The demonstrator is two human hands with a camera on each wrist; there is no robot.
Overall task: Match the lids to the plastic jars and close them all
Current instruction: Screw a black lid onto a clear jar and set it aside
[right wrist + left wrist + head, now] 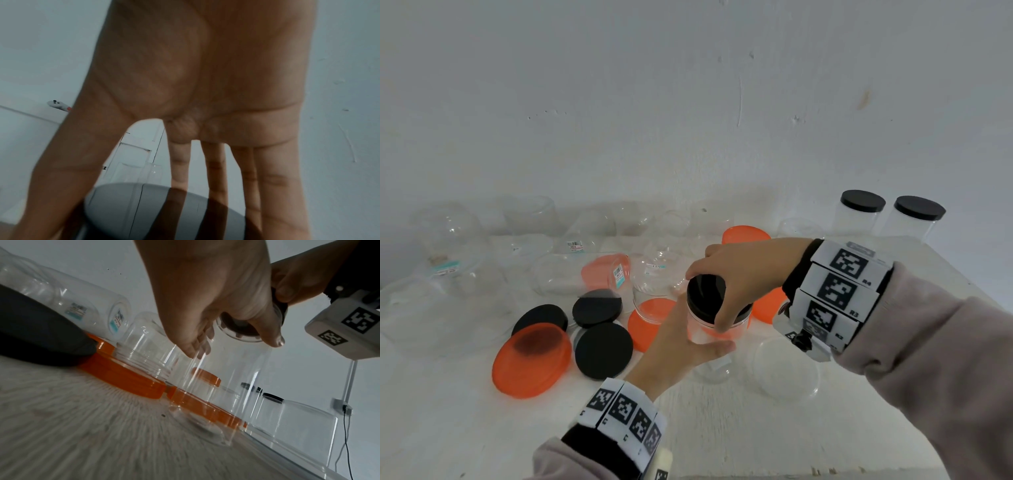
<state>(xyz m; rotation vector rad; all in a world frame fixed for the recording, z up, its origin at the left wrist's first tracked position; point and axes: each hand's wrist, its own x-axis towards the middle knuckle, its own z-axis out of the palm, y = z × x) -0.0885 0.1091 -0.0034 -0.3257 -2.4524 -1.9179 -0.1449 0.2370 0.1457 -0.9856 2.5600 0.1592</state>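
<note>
A clear plastic jar (702,337) stands upright on the white table (482,428). My left hand (688,342) grips its side, thumb in front and fingers round the back. A black lid (702,289) sits on the jar's mouth, and my right hand (710,301) grips its rim from above with thumb and fingers. In the left wrist view my left hand (236,344) is wrapped round the jar (226,382), with the lid's underside (240,324) seen through the wall. The right wrist view shows my right hand (144,194) spread over the lid (115,211).
Loose black lids (602,349) and a large orange lid (530,359) lie to the left. More orange lids (650,318) lie around the jar. Several open clear jars (571,246) crowd the back. Two jars closed with black lids (861,214) stand back right. A clear round piece (784,370) lies to the right.
</note>
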